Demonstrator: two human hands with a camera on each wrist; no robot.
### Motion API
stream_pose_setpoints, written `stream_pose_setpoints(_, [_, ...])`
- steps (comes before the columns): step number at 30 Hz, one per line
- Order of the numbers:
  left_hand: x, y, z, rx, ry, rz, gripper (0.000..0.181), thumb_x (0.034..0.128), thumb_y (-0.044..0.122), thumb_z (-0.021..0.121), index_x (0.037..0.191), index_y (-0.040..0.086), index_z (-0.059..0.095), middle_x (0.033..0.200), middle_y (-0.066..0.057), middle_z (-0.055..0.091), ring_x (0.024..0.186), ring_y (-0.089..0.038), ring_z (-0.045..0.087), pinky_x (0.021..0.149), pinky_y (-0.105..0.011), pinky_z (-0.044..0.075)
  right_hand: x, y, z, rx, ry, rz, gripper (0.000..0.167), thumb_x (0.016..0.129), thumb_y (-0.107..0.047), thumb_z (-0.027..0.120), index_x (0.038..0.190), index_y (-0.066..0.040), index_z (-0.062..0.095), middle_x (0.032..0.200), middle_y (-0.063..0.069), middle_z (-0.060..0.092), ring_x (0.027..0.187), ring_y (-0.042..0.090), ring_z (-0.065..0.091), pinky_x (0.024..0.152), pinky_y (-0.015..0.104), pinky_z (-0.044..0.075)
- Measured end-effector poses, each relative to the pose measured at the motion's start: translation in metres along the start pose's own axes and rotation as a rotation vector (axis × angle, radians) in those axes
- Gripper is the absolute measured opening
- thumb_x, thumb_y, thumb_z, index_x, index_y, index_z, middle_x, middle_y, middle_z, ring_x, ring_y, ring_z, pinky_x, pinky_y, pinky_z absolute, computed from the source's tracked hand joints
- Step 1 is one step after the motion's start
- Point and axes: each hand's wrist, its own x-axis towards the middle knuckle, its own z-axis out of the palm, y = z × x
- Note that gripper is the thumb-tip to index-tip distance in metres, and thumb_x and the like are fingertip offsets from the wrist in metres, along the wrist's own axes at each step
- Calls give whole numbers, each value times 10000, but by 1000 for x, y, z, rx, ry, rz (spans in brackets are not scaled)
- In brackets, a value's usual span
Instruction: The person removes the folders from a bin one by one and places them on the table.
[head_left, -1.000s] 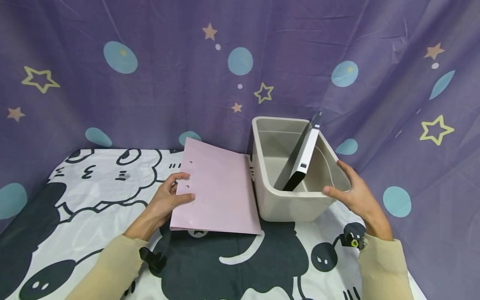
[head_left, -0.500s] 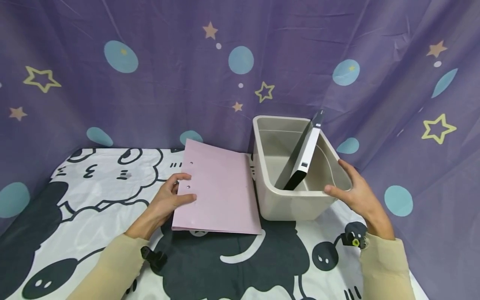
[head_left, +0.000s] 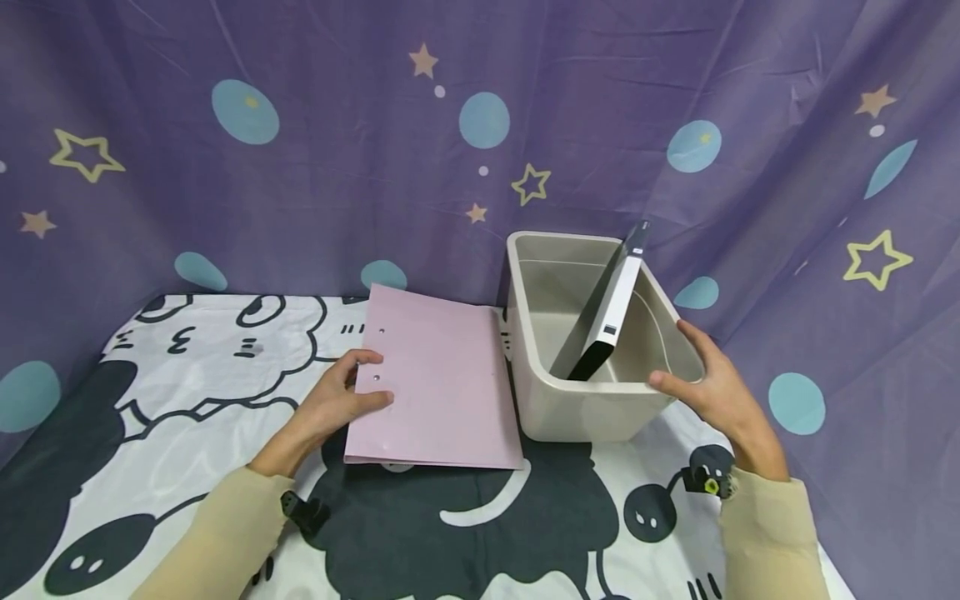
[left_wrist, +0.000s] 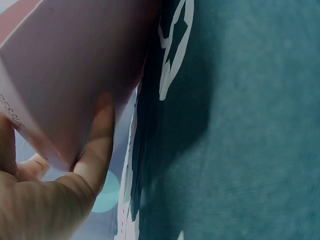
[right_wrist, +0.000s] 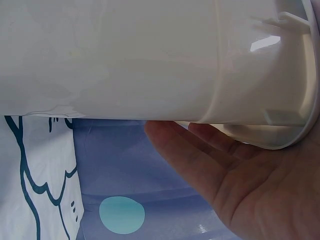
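Observation:
My left hand [head_left: 330,408] grips the left edge of a pink ring binder [head_left: 438,383], thumb lying over the cover. Two small rivets show near that edge. In the left wrist view the binder [left_wrist: 90,65] stands tilted up off the cloth, with partly visible print along its spine. To its right is a beige plastic bin [head_left: 581,414]. My right hand [head_left: 712,387] holds the bin's right rim, thumb over the top and fingers along the outer wall. Inside the bin leans a dark, flat case with a white edge [head_left: 618,300], possibly another binder; its lower part is hidden.
A white cloth [head_left: 217,358] with large black cartoon figures covers the table. Behind it hangs a purple curtain [head_left: 337,167] with stars and blue dots, close to the back of the bin. Each wrist bears a small black camera [head_left: 303,512].
The far edge of the pink binder has dropped slightly towards the cloth, the left hand keeping its grip. The right hand, the bin and the case inside show no clear movement.

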Motion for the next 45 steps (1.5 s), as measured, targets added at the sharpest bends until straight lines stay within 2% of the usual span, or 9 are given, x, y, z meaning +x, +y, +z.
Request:
stream_pose_setpoints(5, [1,0,0,16,-10,16,620,813,228,755,1325,113,425,1307,-182,467,1057,-323,530,841,-401,466,-1,1,0,0,9,-6,923,835,-299,724,1534,-105,155,1475,241,308,1239,392,391,953,577,332])
stream_pose_setpoints(12, [0,0,-1,31,-6,8,627,809,219,756,1329,101,425,1225,-187,523,933,-290,576,752,-341,487,0,1,0,1,4,-4,923,838,-301,722,1534,-97,151,1468,247,313,1229,392,398,946,569,340])
stream_pose_setpoints(22, [1,-2,-5,25,-14,-9,635,791,215,773,1322,93,446,1122,-206,536,844,-272,581,698,-344,501,0,-1,1,2,1,-3,923,840,-309,717,1537,-116,144,1474,240,307,1238,392,390,943,573,338])
stream_pose_setpoints(28, [1,-3,-6,67,-23,-4,641,797,230,766,1335,96,444,1127,-210,541,861,-284,569,722,-348,481,0,-1,1,2,7,-8,918,841,-301,718,1535,-104,150,1468,238,317,1230,388,400,935,565,344])
stream_pose_setpoints(33, [2,-3,-7,116,-17,-10,639,788,259,772,1326,104,463,1163,-189,512,907,-293,508,734,-347,440,0,1,2,5,12,-10,917,840,-301,718,1532,-90,155,1465,240,318,1228,391,400,938,569,342])
stream_pose_setpoints(45, [2,-4,-8,131,-38,-35,653,790,246,766,1336,80,447,1192,-232,498,911,-309,521,731,-343,443,0,0,1,7,4,2,928,837,-312,721,1536,-110,146,1489,233,287,1251,399,375,956,592,325])
